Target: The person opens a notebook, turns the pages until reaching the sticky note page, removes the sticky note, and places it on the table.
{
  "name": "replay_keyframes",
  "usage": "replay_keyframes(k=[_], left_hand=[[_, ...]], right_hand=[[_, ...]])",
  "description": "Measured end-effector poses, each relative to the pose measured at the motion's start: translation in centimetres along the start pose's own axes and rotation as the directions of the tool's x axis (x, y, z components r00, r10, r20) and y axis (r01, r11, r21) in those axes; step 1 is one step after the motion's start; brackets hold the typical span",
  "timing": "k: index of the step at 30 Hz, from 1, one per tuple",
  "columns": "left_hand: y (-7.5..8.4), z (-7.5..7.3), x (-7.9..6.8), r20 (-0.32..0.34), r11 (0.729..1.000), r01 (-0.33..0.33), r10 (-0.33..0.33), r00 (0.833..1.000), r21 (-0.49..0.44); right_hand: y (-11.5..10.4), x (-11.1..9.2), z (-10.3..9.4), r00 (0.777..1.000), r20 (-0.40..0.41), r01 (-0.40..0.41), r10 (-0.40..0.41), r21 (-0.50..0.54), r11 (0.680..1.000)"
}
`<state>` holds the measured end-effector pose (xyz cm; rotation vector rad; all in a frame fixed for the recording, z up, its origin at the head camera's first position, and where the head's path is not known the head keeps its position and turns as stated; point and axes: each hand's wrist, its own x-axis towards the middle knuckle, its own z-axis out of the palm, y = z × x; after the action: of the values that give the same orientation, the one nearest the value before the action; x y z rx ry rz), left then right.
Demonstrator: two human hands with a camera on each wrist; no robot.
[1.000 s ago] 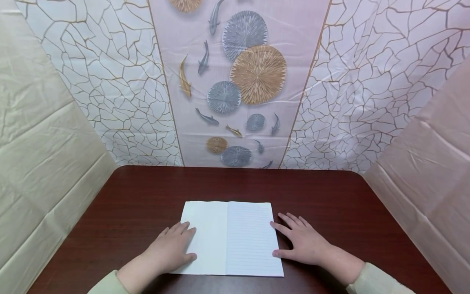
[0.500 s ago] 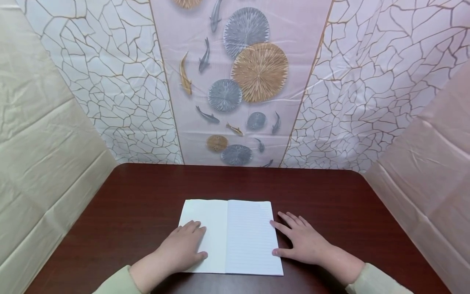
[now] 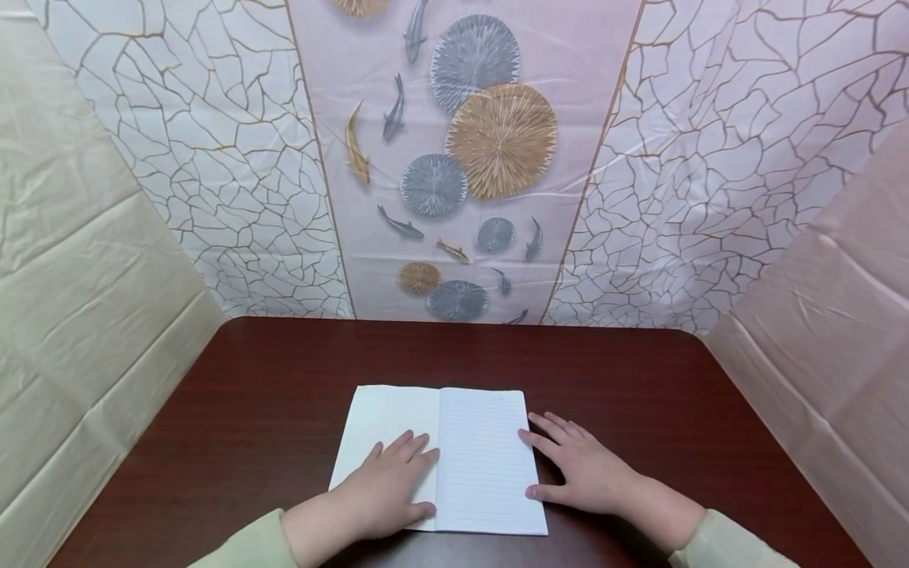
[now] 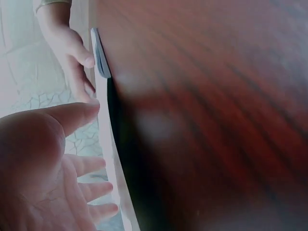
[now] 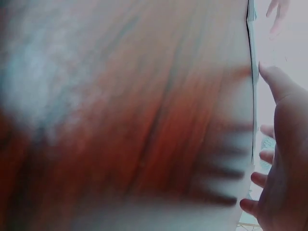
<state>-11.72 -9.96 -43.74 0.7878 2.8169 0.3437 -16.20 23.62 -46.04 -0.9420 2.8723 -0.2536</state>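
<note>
Notebook (image 3: 483,461) is lying under left hand (image 3: 387,489), touching right hand (image 3: 589,473); both are resting outspread, seemingly gripping nothing. Likely light, floppy; hold edge by right thumb (image 3: 548,493).

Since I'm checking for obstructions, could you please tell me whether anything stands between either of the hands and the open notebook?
Nothing visible does: the left hand lies over the left side of the notebook, and the right hand reaches its right edge.
</note>
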Motion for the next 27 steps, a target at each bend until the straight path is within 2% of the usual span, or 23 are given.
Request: replay_keyframes(k=[7,18,27], left_hand=[[0.47,0.77,0.37,0.034,1.0,0.005,-0.005,0.999,0.002],[0.73,0.65,0.54,0.05,0.999,0.021,-0.023,0.999,0.035],[0.82,0.84,0.9,0.061,0.999,0.022,-0.024,0.998,0.031]], right_hand=[[-0.23,-0.39,-0.13,0.997,-0.015,0.078,-0.078,-0.012,0.997],[-0.31,-0.42,-0.09,0.996,0.014,0.084,-0.084,-0.012,0.996],[-0.27,-0.74,0.08,0.995,-0.005,0.096,-0.097,-0.036,0.995]])
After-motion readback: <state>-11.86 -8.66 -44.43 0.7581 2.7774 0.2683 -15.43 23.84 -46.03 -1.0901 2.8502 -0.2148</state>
